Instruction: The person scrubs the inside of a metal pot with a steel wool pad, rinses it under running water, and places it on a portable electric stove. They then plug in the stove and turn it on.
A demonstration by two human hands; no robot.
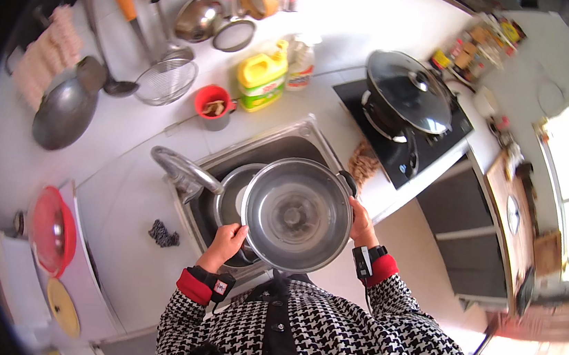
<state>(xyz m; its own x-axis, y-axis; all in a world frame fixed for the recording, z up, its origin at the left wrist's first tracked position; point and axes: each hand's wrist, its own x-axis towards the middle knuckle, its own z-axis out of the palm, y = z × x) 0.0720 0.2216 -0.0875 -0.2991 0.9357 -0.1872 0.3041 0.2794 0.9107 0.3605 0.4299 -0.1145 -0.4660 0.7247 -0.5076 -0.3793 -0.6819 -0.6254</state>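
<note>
Between my two hands is a wide round metal pan [293, 215], its hollow side facing up and nothing solid visible inside. My left hand [228, 244] grips its left rim. On the other side, my right hand [361, 222] holds the right edge just below a black handle [348, 183]. The pan hangs over the sink [315, 136] and partly covers it. A second metal pot [231, 192] sits in the basin, mostly hidden behind the pan. The curved faucet [189, 167] reaches over that pot from the left.
A lidded wok [411, 89] stands on the black cooktop [347, 98], beside a brown cloth [364, 162]. Behind the sink are a red cup [213, 98], a yellow jug [262, 79] and a clear bottle [301, 65]. A dark scrubber [164, 234] lies left. Ladles and strainers [167, 82] hang on the wall.
</note>
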